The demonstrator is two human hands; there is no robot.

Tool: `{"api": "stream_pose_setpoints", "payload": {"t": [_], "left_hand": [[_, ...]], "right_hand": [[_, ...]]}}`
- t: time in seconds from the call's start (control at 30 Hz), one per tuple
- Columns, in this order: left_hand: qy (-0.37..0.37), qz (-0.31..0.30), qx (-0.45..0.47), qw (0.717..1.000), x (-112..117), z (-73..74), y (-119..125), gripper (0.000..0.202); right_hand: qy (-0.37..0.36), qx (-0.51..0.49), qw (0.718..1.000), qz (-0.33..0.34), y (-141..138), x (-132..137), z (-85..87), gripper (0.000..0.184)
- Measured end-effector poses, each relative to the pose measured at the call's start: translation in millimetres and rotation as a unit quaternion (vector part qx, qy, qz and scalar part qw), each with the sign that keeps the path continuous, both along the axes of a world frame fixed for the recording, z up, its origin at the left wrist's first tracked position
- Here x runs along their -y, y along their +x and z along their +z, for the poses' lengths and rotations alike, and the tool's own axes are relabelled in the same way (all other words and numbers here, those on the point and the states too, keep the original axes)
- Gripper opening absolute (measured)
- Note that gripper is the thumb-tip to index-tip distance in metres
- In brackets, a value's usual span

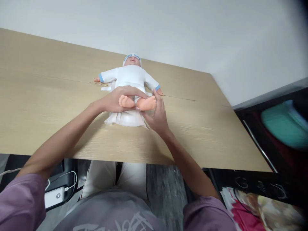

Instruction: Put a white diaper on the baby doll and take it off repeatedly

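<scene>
A baby doll (pixel 131 75) in a white top with blue cuffs and a white cap lies on its back on the wooden table (pixel 48 106), head toward the wall, bare feet toward me. A white cloth or nappy (pixel 125 118) is spread under its hips. My left hand (pixel 115 101) is wrapped over the doll's legs near the feet. My right hand (pixel 157 117) touches the doll's right-side foot, fingers pinched at its ankle and the cloth edge.
A white wall runs behind the table. A dark shelf with a teal object (pixel 285 123) stands to the right. Coloured packets (pixel 262 208) lie at the lower right. A white charger with cables (pixel 54 197) sits below the table's front edge.
</scene>
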State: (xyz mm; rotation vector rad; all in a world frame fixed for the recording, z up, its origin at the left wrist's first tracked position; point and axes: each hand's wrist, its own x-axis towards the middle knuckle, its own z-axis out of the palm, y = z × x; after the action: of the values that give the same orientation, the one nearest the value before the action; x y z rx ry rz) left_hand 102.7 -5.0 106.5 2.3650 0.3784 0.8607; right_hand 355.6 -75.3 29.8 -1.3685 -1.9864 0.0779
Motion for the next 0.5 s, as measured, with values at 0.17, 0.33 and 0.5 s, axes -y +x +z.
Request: {"api": "stream_pose_setpoints", "payload": {"t": [0.17,0.33,0.5], "left_hand": [[0.069,0.066,-0.059,0.994,3,-24.4,-28,0.058],[0.117,0.056,-0.131,0.983,-2,-46.4,-77,0.052],[0.124,0.049,-0.174,0.976,1,-71.1,-104,0.065]], "right_hand": [[-0.028,0.058,0.990,0.125,4,7,17.1,0.072],[-0.059,0.123,0.974,0.183,32,5,1.4,0.057],[-0.076,0.169,0.963,0.197,46,1,-18.9,0.049]]}}
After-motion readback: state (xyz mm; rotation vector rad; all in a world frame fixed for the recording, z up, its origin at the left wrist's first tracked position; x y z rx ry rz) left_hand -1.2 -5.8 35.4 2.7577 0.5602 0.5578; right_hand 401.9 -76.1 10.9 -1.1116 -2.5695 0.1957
